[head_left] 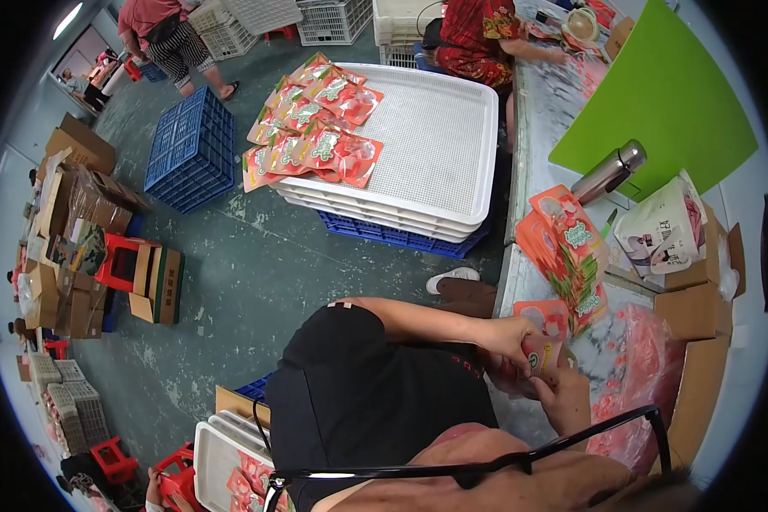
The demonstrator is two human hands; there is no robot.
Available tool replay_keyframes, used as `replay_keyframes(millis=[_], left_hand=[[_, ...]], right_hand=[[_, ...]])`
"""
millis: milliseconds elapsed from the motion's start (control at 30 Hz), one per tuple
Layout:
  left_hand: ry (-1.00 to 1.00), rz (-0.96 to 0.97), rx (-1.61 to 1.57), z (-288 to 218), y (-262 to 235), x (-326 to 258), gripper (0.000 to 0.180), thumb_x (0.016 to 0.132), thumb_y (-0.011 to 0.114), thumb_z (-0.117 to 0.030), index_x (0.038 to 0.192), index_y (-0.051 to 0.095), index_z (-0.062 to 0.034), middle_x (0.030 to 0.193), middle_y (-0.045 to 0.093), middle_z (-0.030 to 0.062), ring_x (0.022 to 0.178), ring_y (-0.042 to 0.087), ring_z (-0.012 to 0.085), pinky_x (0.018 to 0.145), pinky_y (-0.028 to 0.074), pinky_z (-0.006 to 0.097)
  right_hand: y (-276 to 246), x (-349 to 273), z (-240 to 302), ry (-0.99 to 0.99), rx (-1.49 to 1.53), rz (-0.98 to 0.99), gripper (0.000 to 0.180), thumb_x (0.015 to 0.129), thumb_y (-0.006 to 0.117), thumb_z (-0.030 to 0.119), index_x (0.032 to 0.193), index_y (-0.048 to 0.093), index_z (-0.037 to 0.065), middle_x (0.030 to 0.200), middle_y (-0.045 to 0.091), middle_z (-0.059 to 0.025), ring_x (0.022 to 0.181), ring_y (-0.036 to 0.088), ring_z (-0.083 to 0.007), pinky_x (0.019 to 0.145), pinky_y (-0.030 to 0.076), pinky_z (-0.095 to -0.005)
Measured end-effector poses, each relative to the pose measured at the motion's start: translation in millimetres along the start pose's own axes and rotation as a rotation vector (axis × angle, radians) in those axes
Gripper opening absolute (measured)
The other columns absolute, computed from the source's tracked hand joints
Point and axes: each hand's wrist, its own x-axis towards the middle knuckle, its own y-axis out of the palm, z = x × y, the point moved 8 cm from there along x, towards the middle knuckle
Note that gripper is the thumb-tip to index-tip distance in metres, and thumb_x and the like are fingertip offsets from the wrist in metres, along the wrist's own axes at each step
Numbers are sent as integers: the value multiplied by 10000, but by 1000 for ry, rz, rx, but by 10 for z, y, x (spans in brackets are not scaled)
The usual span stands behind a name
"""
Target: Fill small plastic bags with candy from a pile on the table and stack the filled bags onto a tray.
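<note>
At the worktable's edge, both my hands are closed on a small red and tan packaging pouch. My left hand pinches its upper edge from the left, and my right hand grips it from the near right side. Part of the pouch is hidden behind the fingers. Just beyond my hands another red pouch lies flat on the table. A fanned pile of red printed pouches lies farther along. To the right of my hands is a clear pinkish plastic bag, with small red pieces near it.
Left of the table, stacked white trays hold filled pouches. A steel flask, green board and white bag stand behind the pile. Blue crates and cardboard boxes sit on the floor; other people are nearby.
</note>
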Motion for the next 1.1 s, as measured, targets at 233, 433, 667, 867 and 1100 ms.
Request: replay_keyframes(millis=[233, 433, 667, 867, 1100], left_hand=[[6, 17, 125, 12, -101, -78, 251, 739, 812, -56, 963, 713, 0, 862, 737, 63, 795, 679, 107, 709, 544, 265], [120, -97, 156, -309, -209, -153, 202, 779, 783, -76, 963, 730, -11, 862, 741, 67, 789, 679, 101, 712, 540, 265], [114, -142, 142, -285, -323, -219, 173, 832, 753, -117, 976, 748, -20, 871, 742, 66, 770, 661, 104, 702, 516, 269], [122, -123, 212, -173, -429, -160, 185, 867, 717, -128, 1010, 744, -13, 898, 744, 83, 796, 670, 105, 728, 520, 266], [25, -190, 236, -113, -476, -180, 188, 901, 677, -122, 1023, 732, 9, 923, 748, 65, 808, 665, 93, 734, 517, 256]], right_hand=[[279, 219, -71, -219, -52, 20, 206, 803, 675, 127, 971, 676, 7, 861, 675, -228, 815, 665, -409, 676, 508, -474], [191, 253, 87, -209, -112, 3, 317, 781, 673, 102, 1094, 647, 58, 1042, 648, -216, 950, 620, -432, 790, 496, -504], [315, 481, -58, -236, -53, 52, 300, 849, 583, 33, 1144, 636, 20, 963, 640, -230, 857, 622, -428, 749, 492, -458], [73, 409, 49, -253, 16, -274, 121, 798, 702, 64, 863, 624, 0, 769, 629, -224, 703, 635, -407, 594, 475, -448], [217, 455, -423, 51, -50, -153, 243, 773, 729, 44, 979, 613, -13, 917, 626, -200, 795, 613, -373, 717, 488, -396]])
